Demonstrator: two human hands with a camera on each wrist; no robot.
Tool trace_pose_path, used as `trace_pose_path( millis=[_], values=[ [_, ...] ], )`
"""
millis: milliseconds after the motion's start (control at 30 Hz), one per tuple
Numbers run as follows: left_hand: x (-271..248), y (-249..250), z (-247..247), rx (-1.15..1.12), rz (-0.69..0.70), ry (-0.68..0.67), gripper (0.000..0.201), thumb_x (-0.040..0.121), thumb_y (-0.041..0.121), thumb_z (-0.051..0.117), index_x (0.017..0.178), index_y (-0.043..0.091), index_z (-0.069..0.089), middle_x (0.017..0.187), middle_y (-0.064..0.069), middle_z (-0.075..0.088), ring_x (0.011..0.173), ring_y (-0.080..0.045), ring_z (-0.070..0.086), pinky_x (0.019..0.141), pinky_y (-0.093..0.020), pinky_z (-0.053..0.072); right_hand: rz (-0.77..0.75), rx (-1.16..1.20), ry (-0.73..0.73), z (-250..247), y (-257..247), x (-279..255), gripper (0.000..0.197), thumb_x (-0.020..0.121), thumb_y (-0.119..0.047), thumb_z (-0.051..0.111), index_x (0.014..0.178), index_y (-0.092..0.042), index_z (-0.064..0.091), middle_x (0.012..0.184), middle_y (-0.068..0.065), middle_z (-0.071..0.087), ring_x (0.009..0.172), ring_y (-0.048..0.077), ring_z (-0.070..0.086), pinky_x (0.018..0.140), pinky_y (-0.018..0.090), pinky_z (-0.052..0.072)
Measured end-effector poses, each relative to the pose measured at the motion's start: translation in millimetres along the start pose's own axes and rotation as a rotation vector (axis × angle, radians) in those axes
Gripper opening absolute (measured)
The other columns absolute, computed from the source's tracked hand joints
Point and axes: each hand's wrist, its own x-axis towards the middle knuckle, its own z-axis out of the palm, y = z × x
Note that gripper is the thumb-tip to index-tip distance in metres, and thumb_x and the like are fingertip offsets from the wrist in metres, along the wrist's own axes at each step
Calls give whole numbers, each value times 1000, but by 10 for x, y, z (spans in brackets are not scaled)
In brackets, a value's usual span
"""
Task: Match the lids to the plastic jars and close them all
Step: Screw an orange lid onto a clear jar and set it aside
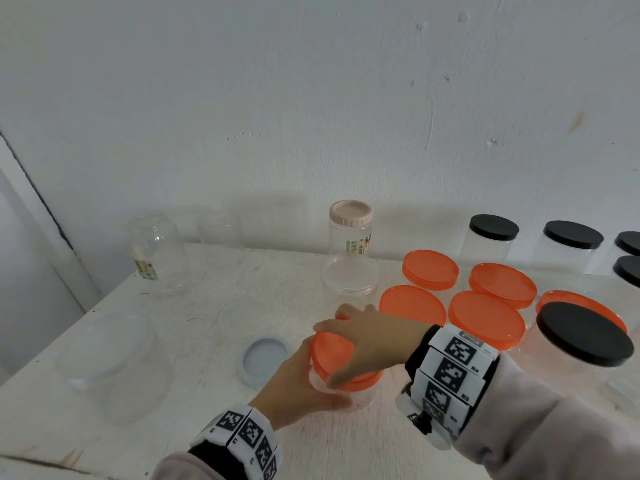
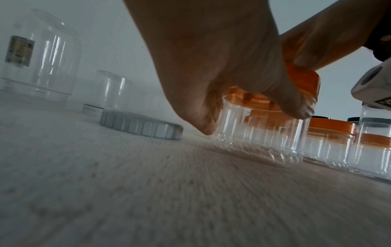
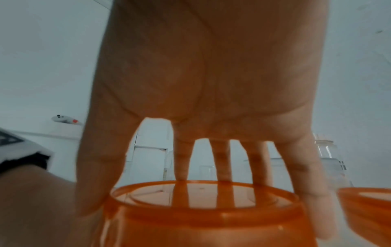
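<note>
- Head view shows a small clear jar (image 1: 341, 393) standing near the front middle of the white table (image 1: 104, 410), with an orange lid (image 1: 334, 351) sitting on its mouth, seemingly a little tilted.
- The right hand (image 1: 374, 341) is spread over the lid from above, fingers and thumb curled down around its rim; the right wrist view shows the fingertips (image 3: 182, 170) reaching past the far edge and the thumb against the near side.
- The left hand (image 1: 298, 386) wraps the jar's wall below the lid, thumb and fingers curved round it, and steadies it on the table.
- The jar looks thin, light and empty, so I judge it would flex or skid if squeezed hard or left unheld; its smooth wall is likely slippery.
- Best hold, as I judge it: the jar low on its wall, the lid by its rim, kept level so it seats straight.
- Just left of the jar lies a loose grey lid (image 1: 265, 358).
- To the right stand closed orange-lidded jars (image 1: 485, 320) and black-lidded jars (image 1: 585, 337).
- Further left and back stand open clear jars (image 1: 157, 254) and one pink-lidded jar (image 1: 350, 226).
</note>
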Motion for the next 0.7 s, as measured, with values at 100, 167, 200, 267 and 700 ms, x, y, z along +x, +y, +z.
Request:
trace_pose_path(
  millis=[100, 167, 200, 267, 700],
  values=[
    [-8, 6, 3, -2, 4, -1, 110, 47, 58, 85, 136, 43, 22, 130, 19, 50, 118, -1, 51, 102, -29, 45, 82, -21, 54, 55, -38, 43, 94, 71, -79, 56, 147, -41, 19, 141, 2, 32, 125, 33, 36, 88, 44, 41],
    [-10, 13, 2, 1, 4, 0, 108, 52, 52, 87, 138, 41, 22, 132, 19, 49, 120, -2, 49, 104, -31, 44, 105, -24, 25, 51, -51, 47, 98, 70, -78, 58, 148, -40, 15, 143, 4, 28, 128, 34, 33, 89, 47, 40],
    [-9, 18, 1, 8, 2, 2, 109, 52, 51, 87, 139, 39, 22, 132, 19, 48, 121, -3, 49, 104, -32, 43, 100, -28, -9, 28, -50, 36, 100, 70, -74, 63, 149, -42, 10, 146, 3, 24, 132, 33, 29, 93, 49, 40],
    [-5, 25, -1, 22, -6, 3, 110, 50, 54, 86, 139, 38, 23, 131, 19, 48, 119, -2, 49, 104, -31, 44, 52, -24, -79, -38, -40, 0, 105, 71, -55, 74, 148, -48, 2, 154, -4, 10, 139, 29, 16, 100, 54, 39],
    [-14, 31, 9, 20, -7, -5, 109, 45, 61, 84, 133, 46, 21, 129, 23, 48, 117, 2, 49, 100, -25, 43, 108, 6, 11, 24, -5, 31, 110, 63, -77, 67, 148, -43, 6, 146, 6, 26, 134, 35, 28, 98, 51, 38]
  ],
)
